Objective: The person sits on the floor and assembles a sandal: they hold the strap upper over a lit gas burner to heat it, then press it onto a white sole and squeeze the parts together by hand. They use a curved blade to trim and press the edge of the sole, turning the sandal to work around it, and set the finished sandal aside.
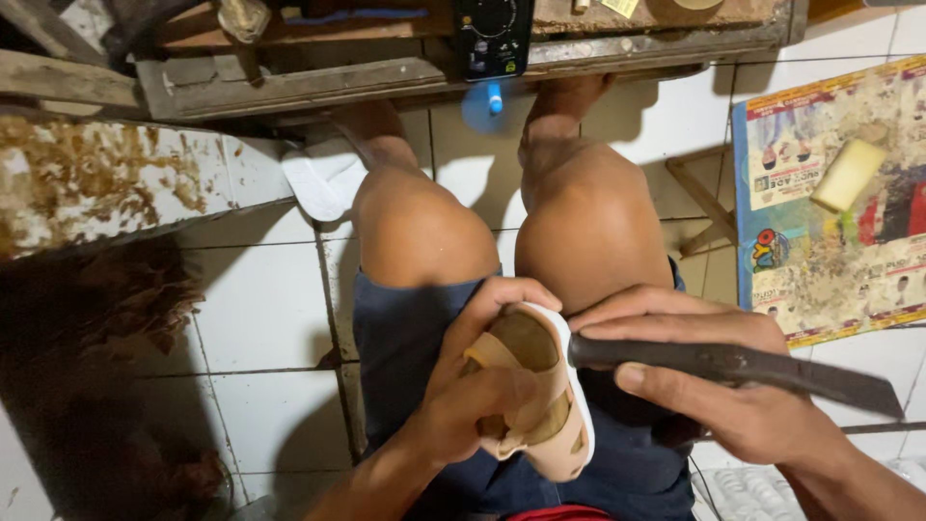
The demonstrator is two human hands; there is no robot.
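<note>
Head view, lower middle of the frame: a small tan sandal (535, 396) with a white sole edge and buckled straps rests over the lap, its long axis running from upper left to lower right, the rounded end up near the knees and what looks like the strap end toward the bottom edge. Clamped around its left side is the left hand (473, 386), while the right hand (714, 386) is closed on a dark flat tool (743, 367) whose tip touches the sandal's right rim, handle pointing right.
</note>
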